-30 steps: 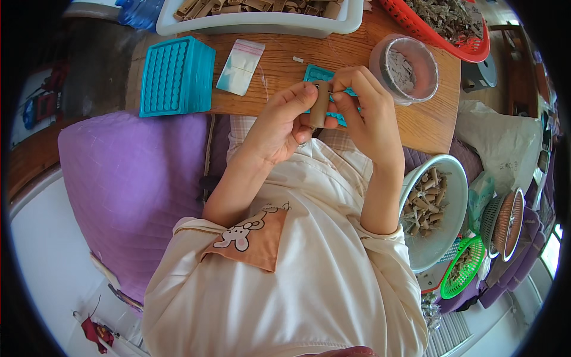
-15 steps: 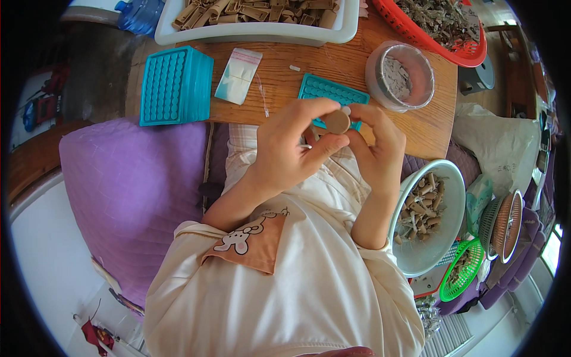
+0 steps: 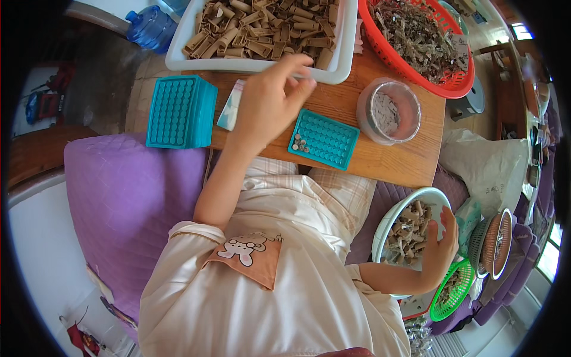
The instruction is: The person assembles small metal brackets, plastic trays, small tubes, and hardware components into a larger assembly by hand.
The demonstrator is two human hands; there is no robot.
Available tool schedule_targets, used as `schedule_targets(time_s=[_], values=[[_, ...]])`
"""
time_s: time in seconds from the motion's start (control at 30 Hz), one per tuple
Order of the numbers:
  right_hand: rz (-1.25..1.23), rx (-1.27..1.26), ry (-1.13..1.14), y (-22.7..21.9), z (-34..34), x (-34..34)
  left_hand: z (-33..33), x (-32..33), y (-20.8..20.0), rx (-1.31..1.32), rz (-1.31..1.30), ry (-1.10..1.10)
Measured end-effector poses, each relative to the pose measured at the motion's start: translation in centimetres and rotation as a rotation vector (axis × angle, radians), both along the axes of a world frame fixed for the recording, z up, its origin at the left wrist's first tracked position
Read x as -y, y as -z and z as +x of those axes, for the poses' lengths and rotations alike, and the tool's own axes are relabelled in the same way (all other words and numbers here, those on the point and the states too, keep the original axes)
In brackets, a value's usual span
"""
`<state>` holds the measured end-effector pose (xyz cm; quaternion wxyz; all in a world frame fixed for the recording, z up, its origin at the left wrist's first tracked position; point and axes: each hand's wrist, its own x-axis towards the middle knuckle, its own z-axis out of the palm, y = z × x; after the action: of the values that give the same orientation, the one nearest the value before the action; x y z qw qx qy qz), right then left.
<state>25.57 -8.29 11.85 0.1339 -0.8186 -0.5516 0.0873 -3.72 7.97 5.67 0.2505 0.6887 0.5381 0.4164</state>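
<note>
My left hand point(image 3: 270, 104) is raised over the near rim of a white bin point(image 3: 256, 64) heaped with brown half-tube pieces point(image 3: 267, 33). Its thumb and fingers are parted, and nothing shows between them. At the right, my right hand point(image 3: 443, 241) hovers at the edge of a pale green bowl point(image 3: 385, 229), fingers loosely spread and apparently holding nothing. Similar brown pieces point(image 3: 407, 235) with clear bits among them fill the bowl. Between the hands, on the wooden table, lies a teal tray point(image 3: 327, 138) of round pockets, with several small grey discs point(image 3: 299, 144) at its left end.
A stack of teal trays point(image 3: 178, 113) stands at the table's left beside a small plastic packet point(image 3: 229, 110). To the right are a clear tub point(image 3: 389, 112) of whitish bits and a red basket point(image 3: 410, 65). A green basket point(image 3: 455, 288) sits beyond the bowl.
My hands have parted; the brown round-ended piece they held is no longer in them. The left has moved to the white bin, the right down to the bowl. The view has tilted, uncovering the tray.
</note>
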Motion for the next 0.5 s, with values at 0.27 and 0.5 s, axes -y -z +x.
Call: schedule_targets(time_s=[0.27,0.5], values=[[0.006,-0.203,-0.320,-0.4,-2.8,-6.3,-1.2,-8.1,0.6,-0.536,-0.269,0.010],[0.319,-0.173,-0.378,0.4,-1.0,-17.2,2.0,-11.7,3.5,-0.902,-0.336,0.171]])
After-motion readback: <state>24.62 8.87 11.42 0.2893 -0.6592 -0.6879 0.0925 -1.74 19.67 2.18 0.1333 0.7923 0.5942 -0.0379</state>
